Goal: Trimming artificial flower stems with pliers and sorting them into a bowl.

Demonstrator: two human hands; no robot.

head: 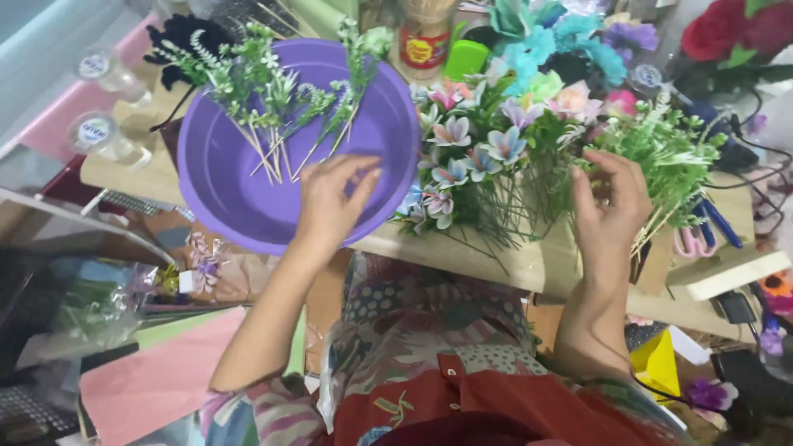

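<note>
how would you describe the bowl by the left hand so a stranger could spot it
Start at the pale wooden table and look to its left end. There sits a wide round purple plastic bowl under the left hand. Nothing else there is purple and round, and green sprigs on thin sticks lie inside it.

The right hand's (610, 202) fingertips sit among green sprigs (661, 153), so any grip is unclear. The red flowers (731, 29) are cut by the top edge. The tabletop (462, 252) disappears under the flower bunch (479, 153).
</note>
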